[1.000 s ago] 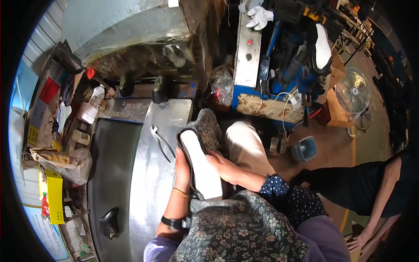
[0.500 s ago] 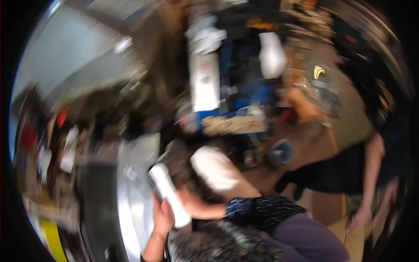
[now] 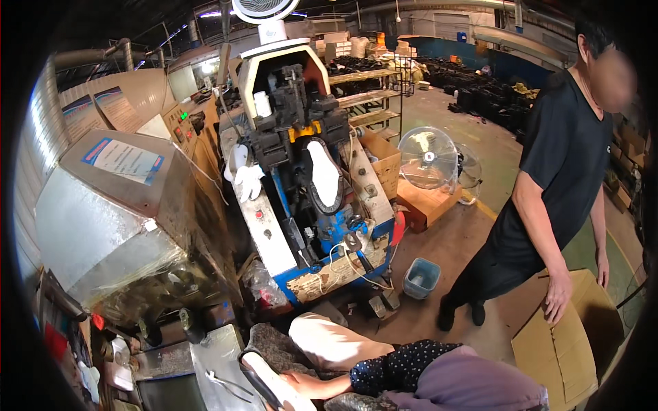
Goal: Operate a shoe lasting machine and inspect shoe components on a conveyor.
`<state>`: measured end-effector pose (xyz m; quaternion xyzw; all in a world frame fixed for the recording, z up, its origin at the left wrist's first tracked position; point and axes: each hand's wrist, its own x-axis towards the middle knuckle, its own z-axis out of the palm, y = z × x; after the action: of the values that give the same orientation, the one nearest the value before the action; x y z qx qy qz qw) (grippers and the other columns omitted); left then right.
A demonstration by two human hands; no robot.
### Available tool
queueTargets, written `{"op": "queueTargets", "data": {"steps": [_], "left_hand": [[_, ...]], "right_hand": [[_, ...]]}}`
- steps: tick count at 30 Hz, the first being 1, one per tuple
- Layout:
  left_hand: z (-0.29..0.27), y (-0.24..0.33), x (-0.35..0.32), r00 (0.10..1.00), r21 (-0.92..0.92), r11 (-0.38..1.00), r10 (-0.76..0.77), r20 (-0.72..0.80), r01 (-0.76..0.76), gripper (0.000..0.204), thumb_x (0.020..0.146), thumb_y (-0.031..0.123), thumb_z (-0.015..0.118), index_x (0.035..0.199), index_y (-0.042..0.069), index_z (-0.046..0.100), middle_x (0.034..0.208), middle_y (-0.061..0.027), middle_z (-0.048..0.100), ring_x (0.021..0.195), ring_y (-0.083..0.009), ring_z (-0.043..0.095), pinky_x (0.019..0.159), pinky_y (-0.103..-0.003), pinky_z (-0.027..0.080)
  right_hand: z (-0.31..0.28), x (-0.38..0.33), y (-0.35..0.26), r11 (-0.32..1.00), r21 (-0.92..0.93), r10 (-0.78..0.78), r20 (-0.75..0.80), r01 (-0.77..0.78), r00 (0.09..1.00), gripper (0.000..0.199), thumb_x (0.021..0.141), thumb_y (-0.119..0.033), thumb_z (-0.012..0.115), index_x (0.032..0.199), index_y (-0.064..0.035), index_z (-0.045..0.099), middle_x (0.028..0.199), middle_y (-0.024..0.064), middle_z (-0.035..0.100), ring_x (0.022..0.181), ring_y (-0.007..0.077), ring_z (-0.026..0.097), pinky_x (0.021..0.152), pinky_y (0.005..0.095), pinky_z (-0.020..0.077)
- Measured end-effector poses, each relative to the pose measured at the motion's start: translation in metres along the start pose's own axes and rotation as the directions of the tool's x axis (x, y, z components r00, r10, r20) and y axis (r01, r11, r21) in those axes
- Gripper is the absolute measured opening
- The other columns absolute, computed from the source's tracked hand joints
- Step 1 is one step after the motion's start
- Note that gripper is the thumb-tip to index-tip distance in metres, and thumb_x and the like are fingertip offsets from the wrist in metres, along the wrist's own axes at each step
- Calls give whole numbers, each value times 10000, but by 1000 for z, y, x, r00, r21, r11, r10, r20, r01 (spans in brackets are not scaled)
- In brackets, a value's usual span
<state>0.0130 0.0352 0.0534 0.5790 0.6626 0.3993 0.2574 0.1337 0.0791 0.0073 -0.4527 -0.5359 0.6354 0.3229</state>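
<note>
Low in the view, a white shoe with a black edge lies tilted over my lap. My right hand is closed on its side, the dotted sleeve coming in from the right. My left hand is out of the picture. Just left of the shoe is a metal bench with a thin pronged metal tool lying on it. Ahead stands a blue and white machine, with another white piece with a black rim, shaped like a shoe sole, clamped upright in its middle.
A large metal hood stands at left. White gloves lie on the machine's left side. A blue bucket sits on the floor. At right, a person in dark clothes touches an open cardboard box. A fan stands behind.
The view has swung up and steadied from a blur. The shoe and my right hand now sit lower in it, and my left hand has dropped out of sight.
</note>
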Motion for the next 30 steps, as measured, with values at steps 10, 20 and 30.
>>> {"op": "queueTargets", "data": {"steps": [10,20,30], "left_hand": [[-34,-11,-5,1000,140,990,-9,29,5,614,910,288,581,1414,-11,397,1350,-326,461,1219,-443,484,1043,-493,376],[-117,-79,-53,994,802,593,108,11,-73,653,874,383,641,1391,26,463,1347,-364,447,1216,-495,467,1042,-517,367],[-93,-64,-43,979,266,948,-139,-147,175,460,915,222,629,1308,-1,541,1371,-284,462,1244,-395,475,1059,-421,383]], "right_hand": [[-31,12,-47,966,1,215,555,-259,804,756,995,-447,480,1531,-50,125,1384,243,463,1077,290,595,717,350,562],[-365,72,-286,214,-913,-676,-395,-347,623,508,737,-336,711,1157,-77,590,1252,195,517,1051,394,566,867,459,496],[-383,70,-277,638,-661,-471,-741,-395,480,852,602,-323,790,1384,-167,491,1476,122,351,1204,418,451,1009,471,417]]}}
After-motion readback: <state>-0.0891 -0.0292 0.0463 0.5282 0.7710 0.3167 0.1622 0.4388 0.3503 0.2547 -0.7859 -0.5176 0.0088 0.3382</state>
